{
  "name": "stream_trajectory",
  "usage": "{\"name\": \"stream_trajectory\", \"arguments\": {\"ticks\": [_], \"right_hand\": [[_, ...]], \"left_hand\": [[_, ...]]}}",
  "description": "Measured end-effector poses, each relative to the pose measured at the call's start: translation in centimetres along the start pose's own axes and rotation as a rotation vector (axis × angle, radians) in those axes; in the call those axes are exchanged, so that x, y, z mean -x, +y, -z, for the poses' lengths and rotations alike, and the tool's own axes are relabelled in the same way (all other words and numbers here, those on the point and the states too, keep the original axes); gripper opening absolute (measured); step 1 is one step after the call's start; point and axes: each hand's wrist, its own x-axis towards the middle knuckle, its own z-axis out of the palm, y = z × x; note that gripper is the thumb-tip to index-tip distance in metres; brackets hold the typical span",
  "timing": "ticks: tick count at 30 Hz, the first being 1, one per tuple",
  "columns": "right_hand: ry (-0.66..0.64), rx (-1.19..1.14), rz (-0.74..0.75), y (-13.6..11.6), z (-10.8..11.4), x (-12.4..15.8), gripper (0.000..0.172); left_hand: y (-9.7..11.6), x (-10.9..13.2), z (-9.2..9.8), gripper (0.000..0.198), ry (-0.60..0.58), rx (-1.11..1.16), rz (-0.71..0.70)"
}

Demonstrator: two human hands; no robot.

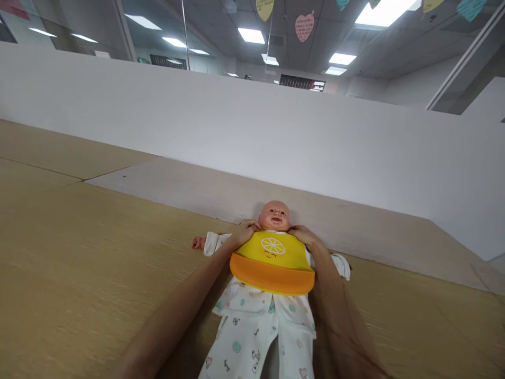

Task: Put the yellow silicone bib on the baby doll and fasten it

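A baby doll (pixel 275 215) lies on its back, dressed in a white printed top (pixel 252 299) and matching trousers (pixel 236 350). Across its chest spreads a yellow bib (pixel 252 243) with a citrus-slice print and an orange catch pocket (pixel 272 275). My left hand (pixel 246 230) is at the doll's neck on the left, fingers curled on the bib's upper edge. On the other side of the neck, my right hand (pixel 303 234) grips the opposite upper edge of the bib. The fingertips of both hands are partly hidden beside the neck, and so is the bib's fastening.
The doll rests on a wood-coloured surface (pixel 98 252). Behind its head runs a pale grey strip (pixel 189 181), then a low white wall (pixel 236 126). Glass panels above the wall carry heart-shaped paper notes (pixel 304 27).
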Motion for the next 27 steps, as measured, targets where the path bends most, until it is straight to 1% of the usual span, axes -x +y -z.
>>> {"name": "stream_trajectory", "arguments": {"ticks": [3,5,7,10,15,17,20,22,23,25,27], "right_hand": [[0.026,-0.120,-0.037,-0.4,-0.3,0.4,0.027],[0.118,-0.198,-0.027,-0.9,-0.5,0.6,0.029],[0.253,-0.233,-0.015,-1.3,-0.6,0.7,0.033],[0.404,-0.213,-0.021,-2.0,-0.4,0.8,0.034],[0.536,-0.158,-0.018,-2.8,0.2,0.9,0.036],[0.507,-0.267,-0.028,-2.8,0.2,1.1,0.036],[0.328,-0.618,0.023,-2.5,0.1,1.6,0.034],[0.202,-0.762,0.101,-2.3,0.2,1.9,0.029],[0.156,-0.771,0.126,-2.2,0.2,2.0,0.026],[0.098,-0.706,0.143,-2.2,0.3,2.0,0.017],[0.092,-0.597,0.137,-2.3,0.5,2.1,0.013]], "left_hand": [[0.1,0.1,0.0,0.026,-0.004,0.008,-0.005],[0.1,0.0,0.1,0.025,-0.006,0.005,0.018],[0.0,0.0,0.1,0.023,-0.012,-0.012,0.048],[-0.1,-0.1,0.2,0.023,-0.013,-0.048,0.061],[0.1,0.0,0.3,0.023,-0.010,-0.057,0.035],[0.1,0.0,0.3,0.023,-0.009,-0.055,0.035],[0.0,-0.1,0.3,0.024,-0.011,-0.043,0.056],[-0.1,-0.2,0.2,0.023,-0.011,-0.036,0.072],[-0.1,-0.2,0.2,0.023,-0.007,-0.032,0.079],[-0.2,-0.2,0.2,0.023,0.008,-0.028,0.092],[-0.2,-0.2,0.2,0.023,0.023,-0.031,0.100]]}}
